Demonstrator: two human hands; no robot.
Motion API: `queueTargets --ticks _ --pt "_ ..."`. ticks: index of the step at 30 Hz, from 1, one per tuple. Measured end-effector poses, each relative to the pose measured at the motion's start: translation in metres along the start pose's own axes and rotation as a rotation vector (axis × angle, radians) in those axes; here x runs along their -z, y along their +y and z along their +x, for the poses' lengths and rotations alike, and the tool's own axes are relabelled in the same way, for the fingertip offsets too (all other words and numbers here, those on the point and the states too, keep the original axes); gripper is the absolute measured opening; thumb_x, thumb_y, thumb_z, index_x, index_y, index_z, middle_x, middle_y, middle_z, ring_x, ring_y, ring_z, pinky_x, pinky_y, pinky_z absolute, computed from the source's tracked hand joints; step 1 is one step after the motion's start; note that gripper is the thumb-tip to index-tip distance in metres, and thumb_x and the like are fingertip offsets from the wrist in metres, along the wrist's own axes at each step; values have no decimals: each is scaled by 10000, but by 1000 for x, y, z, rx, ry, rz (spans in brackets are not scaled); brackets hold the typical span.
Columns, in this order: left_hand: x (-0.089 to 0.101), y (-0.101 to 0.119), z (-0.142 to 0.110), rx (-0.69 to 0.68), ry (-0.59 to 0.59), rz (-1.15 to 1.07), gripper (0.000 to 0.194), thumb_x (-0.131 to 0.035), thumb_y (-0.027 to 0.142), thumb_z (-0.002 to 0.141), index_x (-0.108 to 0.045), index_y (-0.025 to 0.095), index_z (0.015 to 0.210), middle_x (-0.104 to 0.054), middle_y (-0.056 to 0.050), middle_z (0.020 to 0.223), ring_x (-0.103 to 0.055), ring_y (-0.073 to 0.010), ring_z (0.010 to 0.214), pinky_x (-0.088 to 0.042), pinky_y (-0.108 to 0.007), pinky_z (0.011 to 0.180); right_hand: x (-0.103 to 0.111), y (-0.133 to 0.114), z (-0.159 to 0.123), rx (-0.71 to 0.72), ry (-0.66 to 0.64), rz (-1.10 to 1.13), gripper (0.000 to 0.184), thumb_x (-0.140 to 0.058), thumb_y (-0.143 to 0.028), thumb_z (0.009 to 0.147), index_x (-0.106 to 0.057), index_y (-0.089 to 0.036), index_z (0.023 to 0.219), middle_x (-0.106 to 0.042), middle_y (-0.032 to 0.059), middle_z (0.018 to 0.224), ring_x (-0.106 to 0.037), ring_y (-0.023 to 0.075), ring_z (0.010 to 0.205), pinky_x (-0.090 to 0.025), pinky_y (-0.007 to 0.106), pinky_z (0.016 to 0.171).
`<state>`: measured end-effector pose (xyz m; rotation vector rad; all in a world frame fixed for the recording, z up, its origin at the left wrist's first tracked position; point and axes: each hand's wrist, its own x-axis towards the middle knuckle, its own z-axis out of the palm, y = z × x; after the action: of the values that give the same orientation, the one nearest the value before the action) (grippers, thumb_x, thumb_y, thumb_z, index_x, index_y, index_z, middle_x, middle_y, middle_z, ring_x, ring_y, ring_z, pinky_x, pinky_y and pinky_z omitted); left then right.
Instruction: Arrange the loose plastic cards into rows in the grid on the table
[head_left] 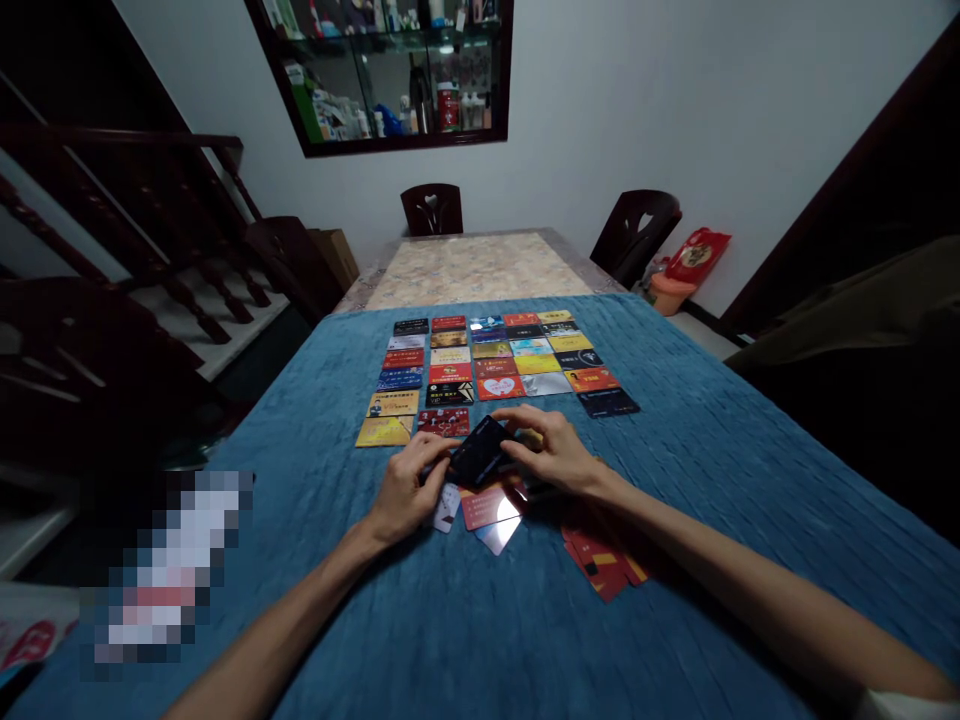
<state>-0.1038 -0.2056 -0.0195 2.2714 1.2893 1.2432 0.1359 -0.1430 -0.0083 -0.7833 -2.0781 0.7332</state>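
Observation:
A black card (480,450) is held up, tilted, between my two hands. My left hand (409,485) pinches its left edge with thumb and fingers. At its right edge, the fingers of my right hand (551,448) close on it. Loose cards lie beneath: a white one (447,508), a pink-red one (491,506) and a shiny pale blue one (500,536). Red and orange cards (602,562) are heaped under my right forearm. Beyond my hands, several cards lie in columns, among them a dark red card (444,422) and a gold card (385,431).
A blue cloth (300,450) covers the near part of the table; its far end (480,262) shows a beige marbled top. Dark chairs (431,208) stand around it. On the floor at right is an orange bin (673,293) with a red bag (697,256). A pixelated patch hides something at left.

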Motion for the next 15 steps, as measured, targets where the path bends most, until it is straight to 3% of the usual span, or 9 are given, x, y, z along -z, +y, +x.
queueTargets --ticks 3,8,15 --pt "-1 1 -1 -25 -1 14 246 -525 113 918 -677 176 1101 -681 -66 967 -664 -161 898 -563 -287 783 0 -3 1 -27 19 64 320 -625 -205 851 -689 -246 1162 -727 65 1057 -670 200 890 -547 353 758" --pt "-2 6 -3 -56 -50 32 191 -533 96 910 -663 171 1029 -661 -62 938 -655 -163 901 -562 -288 789 -1 -9 2 -36 101 110 178 -655 -282 887 -712 -230 1047 -734 51 958 -676 197 877 -542 363 792" --pt "-3 11 -3 -108 -49 31 175 -529 100 926 -659 172 1018 -670 -72 942 -638 -178 938 -562 -307 815 2 -28 3 285 190 -139 149 -573 -258 965 -718 -236 996 -687 36 791 -562 193 781 -486 358 738"
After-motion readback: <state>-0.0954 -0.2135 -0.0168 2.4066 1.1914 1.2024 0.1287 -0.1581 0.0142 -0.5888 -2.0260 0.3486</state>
